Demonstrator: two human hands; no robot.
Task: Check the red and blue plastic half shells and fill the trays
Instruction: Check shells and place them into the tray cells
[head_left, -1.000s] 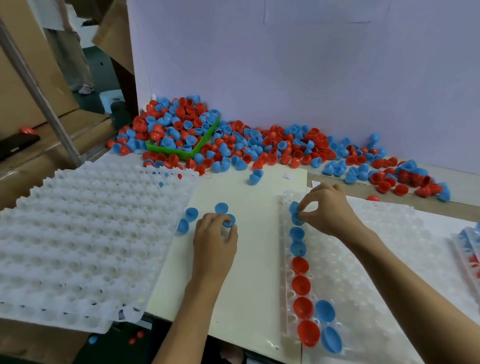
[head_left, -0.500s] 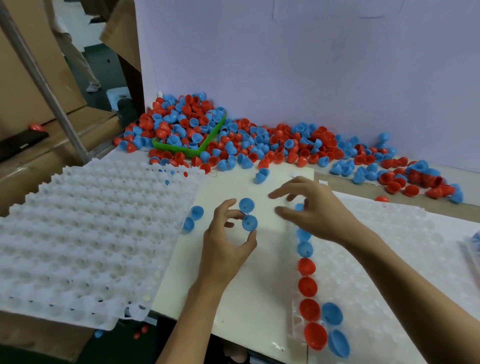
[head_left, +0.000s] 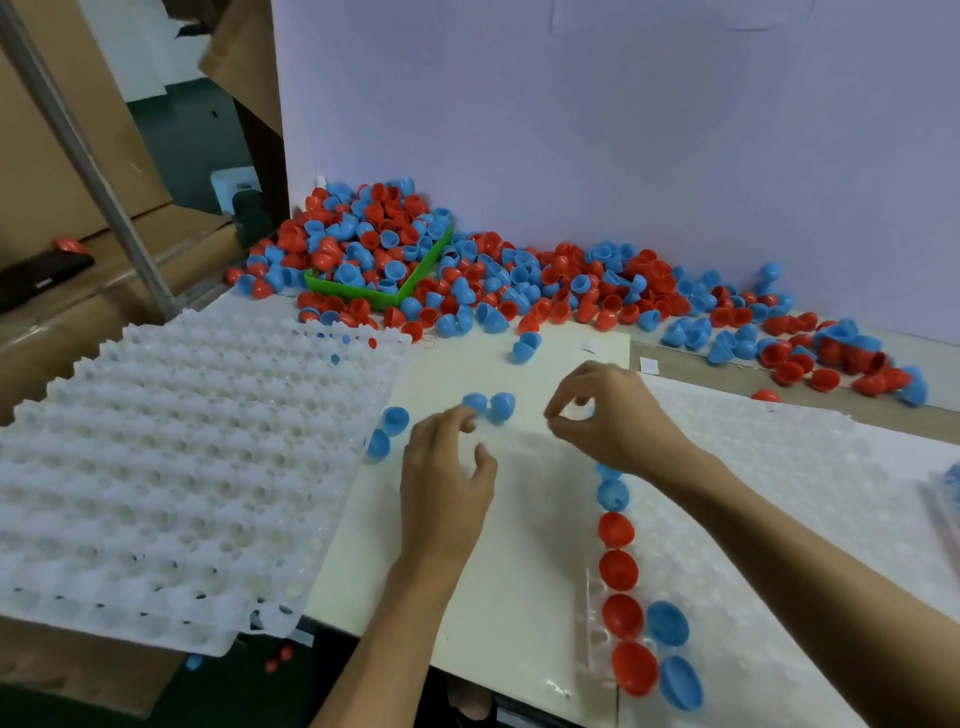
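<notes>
Two bare hands are seen over a cream tabletop (head_left: 498, 571). The left hand (head_left: 447, 483) is held with loosely curled fingers just beside two blue half shells (head_left: 488, 405); the right hand (head_left: 608, 415) is curled above the far end of a clear tray (head_left: 779, 519), where red and blue shells are lined along its edge. An empty white tray (head_left: 171, 467) is set at left, a mixed heap of shells (head_left: 519, 280) behind.
</notes>
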